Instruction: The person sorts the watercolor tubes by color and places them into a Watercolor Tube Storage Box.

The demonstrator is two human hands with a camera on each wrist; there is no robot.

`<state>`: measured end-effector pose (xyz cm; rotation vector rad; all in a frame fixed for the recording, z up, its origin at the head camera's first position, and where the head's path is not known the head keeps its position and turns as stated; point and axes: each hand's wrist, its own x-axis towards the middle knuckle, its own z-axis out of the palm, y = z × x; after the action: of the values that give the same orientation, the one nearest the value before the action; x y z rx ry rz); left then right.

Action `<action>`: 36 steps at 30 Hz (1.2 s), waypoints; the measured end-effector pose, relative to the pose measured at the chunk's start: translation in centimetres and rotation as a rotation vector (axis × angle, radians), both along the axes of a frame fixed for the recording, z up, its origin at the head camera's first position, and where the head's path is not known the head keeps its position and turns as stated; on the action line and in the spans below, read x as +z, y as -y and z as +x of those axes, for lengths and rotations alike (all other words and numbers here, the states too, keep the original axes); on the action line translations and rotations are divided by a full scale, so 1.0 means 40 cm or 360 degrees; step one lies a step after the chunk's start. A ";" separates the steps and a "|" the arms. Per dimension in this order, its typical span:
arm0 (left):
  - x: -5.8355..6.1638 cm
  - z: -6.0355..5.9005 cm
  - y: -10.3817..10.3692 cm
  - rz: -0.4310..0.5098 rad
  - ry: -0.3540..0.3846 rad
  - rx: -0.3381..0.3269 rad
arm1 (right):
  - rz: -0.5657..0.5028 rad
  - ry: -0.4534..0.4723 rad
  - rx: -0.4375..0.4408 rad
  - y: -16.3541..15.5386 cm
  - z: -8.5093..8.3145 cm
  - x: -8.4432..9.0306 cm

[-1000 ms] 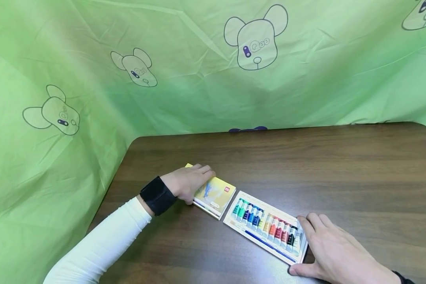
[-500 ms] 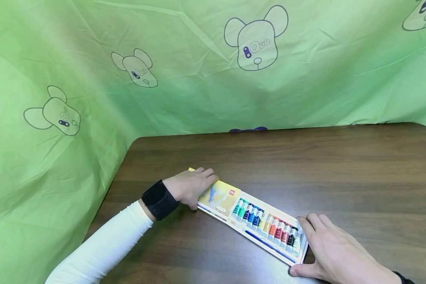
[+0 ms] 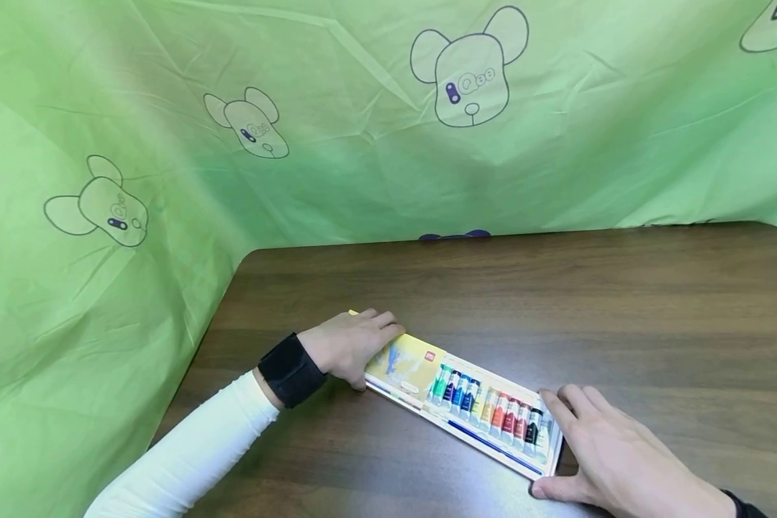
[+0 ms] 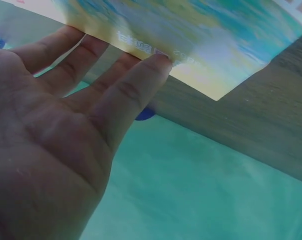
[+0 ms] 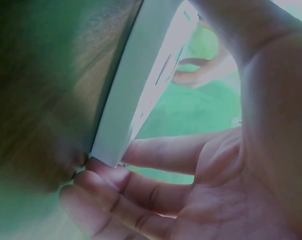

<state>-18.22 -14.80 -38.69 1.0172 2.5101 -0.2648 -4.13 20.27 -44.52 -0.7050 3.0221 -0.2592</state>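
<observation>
A yellow printed paint box sleeve (image 3: 404, 367) lies at an angle on the table. Out of its right end extends a white tray (image 3: 500, 385) holding a row of coloured paint tubes (image 3: 510, 417) and a blue-handled paintbrush (image 3: 494, 444). My left hand (image 3: 350, 347) grips the sleeve's left part, fingers over the far edge and thumb at the near one. In the left wrist view, fingertips lie at the edge of the sleeve's painted face (image 4: 211, 45). My right hand (image 3: 621, 457) holds the tray's right end between thumb and fingers. Its fingertips touch the tray's side wall (image 5: 124, 95).
The brown wooden table (image 3: 654, 309) has rounded far corners. A green curtain (image 3: 337, 180) printed with mouse-like heads hangs behind it and along the left side. A black band (image 3: 291, 370) circles the left wrist above a white sleeve (image 3: 188, 446).
The left hand has moved the yellow sleeve right and toward me. The gap to the tray has closed, and the sleeve now covers the tray's left end. The right hand has stayed nearly still.
</observation>
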 end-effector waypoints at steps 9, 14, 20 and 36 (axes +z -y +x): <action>-0.008 0.008 0.040 0.0086 0.0080 0.0094 | 0.0004 0.0022 -0.0013 -0.001 -0.009 -0.006; -0.023 0.016 0.138 0.0305 0.0116 0.0270 | -0.0078 0.0023 -0.0001 -0.032 -0.040 0.000; -0.037 0.044 0.219 0.0491 0.0121 0.0343 | -0.0196 -0.0037 0.0092 -0.081 -0.082 -0.003; -0.064 0.094 0.235 0.0652 -0.0013 0.0397 | -0.0288 0.0195 0.0135 -0.170 -0.202 -0.003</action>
<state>-14.46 -24.19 -41.26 0.8266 2.7257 0.3327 -12.20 27.08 -44.64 -0.7951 2.8697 -0.5569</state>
